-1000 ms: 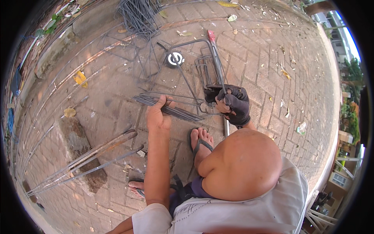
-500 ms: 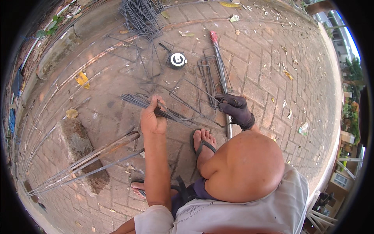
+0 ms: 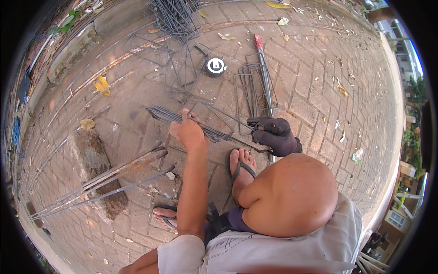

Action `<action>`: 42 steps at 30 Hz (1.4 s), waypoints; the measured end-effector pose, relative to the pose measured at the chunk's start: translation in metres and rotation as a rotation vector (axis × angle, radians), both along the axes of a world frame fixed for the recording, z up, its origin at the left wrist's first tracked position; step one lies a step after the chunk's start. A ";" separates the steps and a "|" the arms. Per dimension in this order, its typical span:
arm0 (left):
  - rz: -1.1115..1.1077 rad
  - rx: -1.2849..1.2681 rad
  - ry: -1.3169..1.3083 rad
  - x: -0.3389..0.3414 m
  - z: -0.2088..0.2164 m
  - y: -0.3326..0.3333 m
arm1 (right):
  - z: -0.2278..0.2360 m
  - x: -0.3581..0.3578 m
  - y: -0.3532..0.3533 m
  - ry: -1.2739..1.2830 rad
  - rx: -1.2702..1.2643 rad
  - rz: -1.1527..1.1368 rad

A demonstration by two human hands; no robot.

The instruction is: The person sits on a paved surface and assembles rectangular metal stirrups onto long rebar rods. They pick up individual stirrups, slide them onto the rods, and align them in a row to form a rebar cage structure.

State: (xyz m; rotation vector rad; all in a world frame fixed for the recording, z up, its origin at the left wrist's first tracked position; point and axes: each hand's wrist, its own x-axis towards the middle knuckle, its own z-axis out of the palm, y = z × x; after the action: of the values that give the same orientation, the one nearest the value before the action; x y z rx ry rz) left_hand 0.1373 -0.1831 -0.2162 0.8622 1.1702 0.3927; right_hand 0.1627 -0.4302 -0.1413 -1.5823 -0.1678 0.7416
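Note:
My bare left hand [image 3: 189, 131] is closed around a bundle of bent grey steel stirrups [image 3: 160, 114], held over the paving. In a dark glove, my right hand [image 3: 276, 136] grips one end of a single rectangular steel stirrup [image 3: 223, 118]. That stirrup's far end reaches across to the left hand and overlaps the bundle. Whether the left fingers also touch it, I cannot tell. Just beyond the right hand, a few more stirrups [image 3: 246, 86] lie over a long metal bar with a red end [image 3: 258, 42]. A round black-and-white tape measure [image 3: 216, 66] rests farther off.
A large heap of stirrups [image 3: 175, 18] lies at the far side. To the left, long steel rods [image 3: 123, 176] rest across a rough concrete block [image 3: 93, 160]. Thin rods curve along the curb [image 3: 75, 57]. My sandalled foot [image 3: 242, 166] is close below the hands.
My left hand has turned so its back shows more, still around the bundle. The stirrup in my right hand has come in over the bundle. The whole view has shifted slightly.

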 end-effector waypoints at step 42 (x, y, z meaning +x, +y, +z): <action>0.130 0.467 0.398 0.008 -0.047 0.005 | -0.056 -0.019 0.074 0.490 0.645 -0.126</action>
State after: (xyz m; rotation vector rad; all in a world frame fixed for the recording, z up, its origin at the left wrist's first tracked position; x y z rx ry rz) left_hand 0.1449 -0.1784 -0.2630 1.3154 1.5369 0.6360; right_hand 0.1433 -0.3562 -0.1975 -0.7662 0.0540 0.8475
